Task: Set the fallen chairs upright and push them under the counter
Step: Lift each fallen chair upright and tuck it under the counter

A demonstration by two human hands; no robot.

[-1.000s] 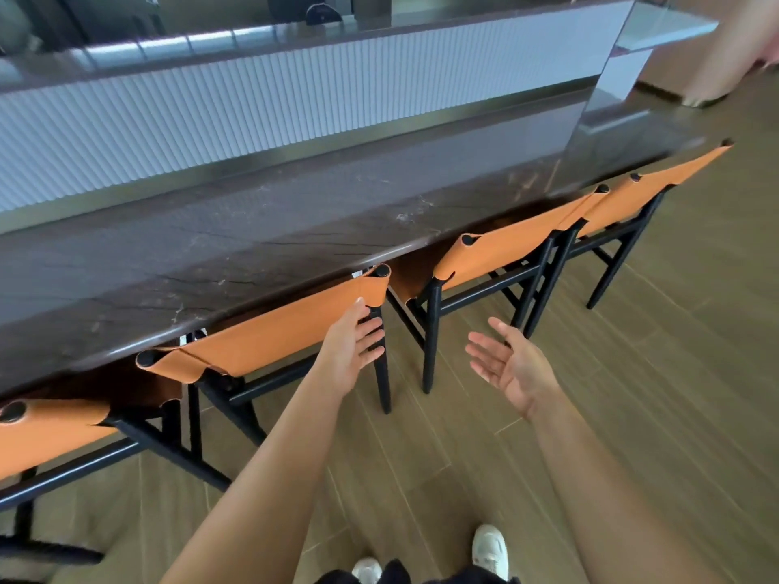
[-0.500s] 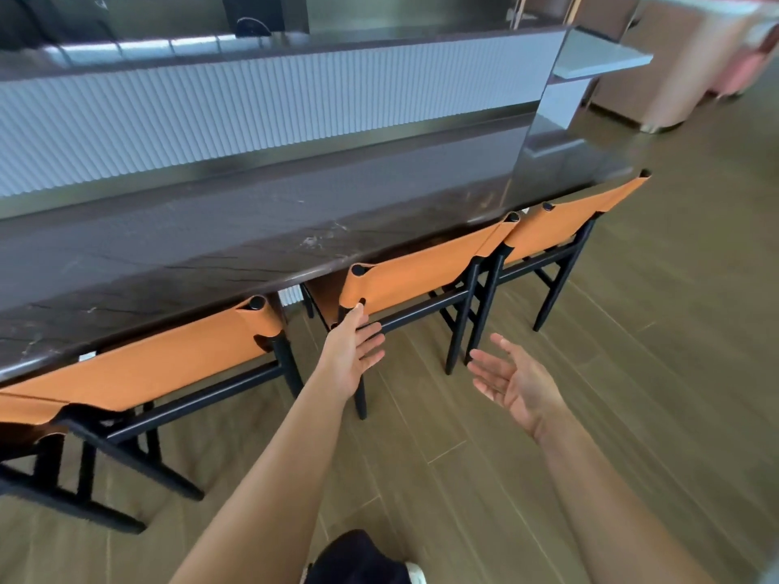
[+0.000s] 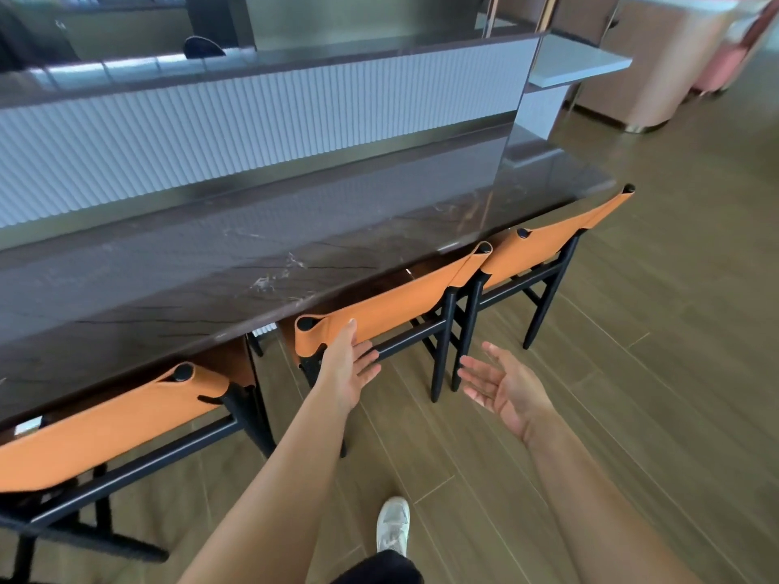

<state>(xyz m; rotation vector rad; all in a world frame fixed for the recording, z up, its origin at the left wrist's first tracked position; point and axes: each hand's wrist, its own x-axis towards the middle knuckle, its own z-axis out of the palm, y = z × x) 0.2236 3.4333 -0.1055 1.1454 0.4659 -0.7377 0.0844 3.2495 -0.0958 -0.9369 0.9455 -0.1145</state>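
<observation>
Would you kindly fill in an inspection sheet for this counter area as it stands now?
Surface: counter, dark veined stone, glossy.
Job's things: left chair, middle chair and right chair all upright, orange backs at the counter edge.
Clutter: nothing seen.
Grips: left hand open, fingers on the middle chair's back; right hand open, palm up, holding nothing.
Cables: nothing seen.
Surroundings: wood floor, white shoe, ribbed panel behind the counter.

— Where's the left hand [image 3: 349, 370]?
— Straight fingers [image 3: 351, 330] against the middle chair [image 3: 392, 307], which is upright at the surface's [image 3: 210, 280] near edge.
— The right hand [image 3: 503, 387]?
— Palm up, over the floor [image 3: 632, 415].
</observation>
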